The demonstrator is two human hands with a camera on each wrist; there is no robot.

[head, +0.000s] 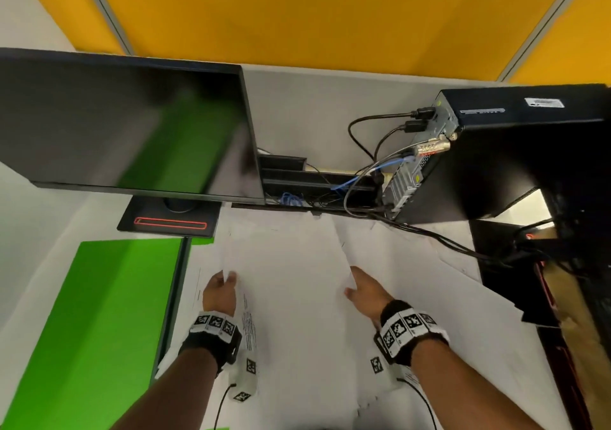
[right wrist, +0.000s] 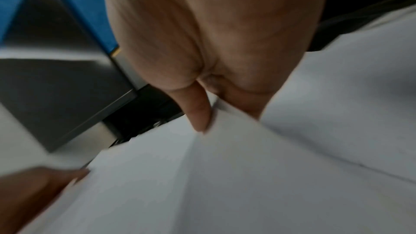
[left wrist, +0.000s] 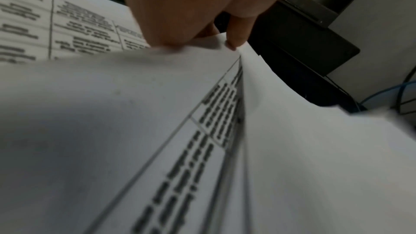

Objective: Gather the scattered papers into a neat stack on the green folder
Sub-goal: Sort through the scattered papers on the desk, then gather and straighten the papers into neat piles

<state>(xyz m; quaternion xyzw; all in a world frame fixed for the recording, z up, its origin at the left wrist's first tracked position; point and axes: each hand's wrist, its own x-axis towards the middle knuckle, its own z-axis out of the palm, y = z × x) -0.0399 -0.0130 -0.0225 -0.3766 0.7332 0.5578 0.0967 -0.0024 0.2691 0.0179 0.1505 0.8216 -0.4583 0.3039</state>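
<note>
While thin, floppy papers are pinched at both side edges by left hand and right hand, sagging is likely.

Bare forearms end in black wristbands carrying white blocks printed with square black-and-white markers; thin dark cables, apparently attached, trail from each.

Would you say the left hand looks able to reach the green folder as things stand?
Probably yes: the green folder lies uncovered just left of the left hand, nothing between them, though that hand grips the papers.
</note>
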